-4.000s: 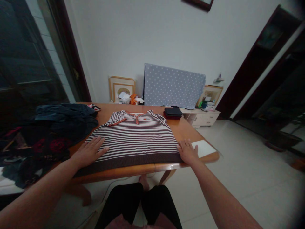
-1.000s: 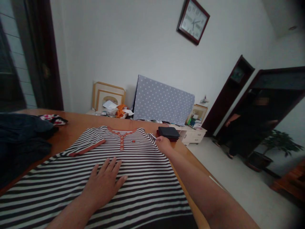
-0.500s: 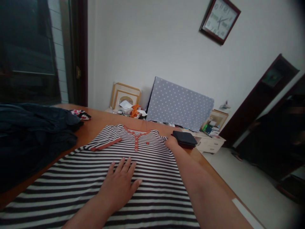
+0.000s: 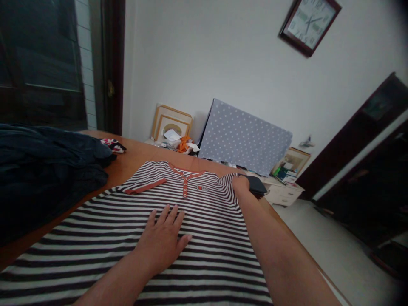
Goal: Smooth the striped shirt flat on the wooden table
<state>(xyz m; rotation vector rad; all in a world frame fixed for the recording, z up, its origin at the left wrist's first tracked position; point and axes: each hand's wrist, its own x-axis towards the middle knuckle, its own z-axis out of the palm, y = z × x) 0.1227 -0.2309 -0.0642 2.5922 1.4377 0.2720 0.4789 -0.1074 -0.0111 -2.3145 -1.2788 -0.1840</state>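
Observation:
A black-and-white striped shirt with rust-coloured trim and a buttoned placket lies spread face up on the wooden table. My left hand rests flat on its chest, fingers spread. At the far right, my right hand is closed on the shirt's right-side sleeve, which is drawn outward and creased; its fingertips are mostly hidden. Just beyond that hand sits a small stack of dark folded items, partly covered by it.
A heap of dark clothes covers the table's left side, a red-and-white patterned cloth at its edge. Behind the table stand a grey polka-dot cover, picture frames and a white drawer cabinet. The table's right edge drops to the floor.
My right hand has pulled the sleeve outward to the right, so it now shows stretched and creased. My left hand stays flat on the shirt. The camera view has shifted slightly.

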